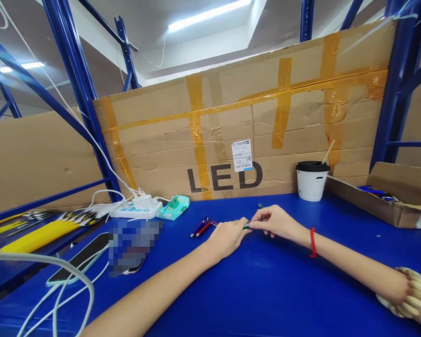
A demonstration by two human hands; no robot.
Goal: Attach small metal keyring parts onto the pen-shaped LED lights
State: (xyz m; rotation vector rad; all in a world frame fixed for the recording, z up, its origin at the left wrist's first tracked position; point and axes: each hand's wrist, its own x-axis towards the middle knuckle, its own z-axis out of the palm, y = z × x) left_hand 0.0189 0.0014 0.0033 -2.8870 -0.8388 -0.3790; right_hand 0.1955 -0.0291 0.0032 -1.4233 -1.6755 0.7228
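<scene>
You have one broad, smooth blue tabletop (266,290) beneath your bare left hand (228,238) and bare right hand (275,221), fingertips almost meeting. Just left of the grip: glossy, slim, cylindrical red and purple pens (204,228). Within the grip, pinched by both hands, neither clearly nearer: one small, slim dark-green piece (246,227), material indiscernible, its short visible length running crosswise between them.

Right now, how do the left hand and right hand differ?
The left hand shows its back, lying lower; the right hand arches, thumb and finger pinching. The right arm wears a red band and a chunky bracelet; the left arm, where visible, is bare. Both hands meet at a small green item.
</scene>
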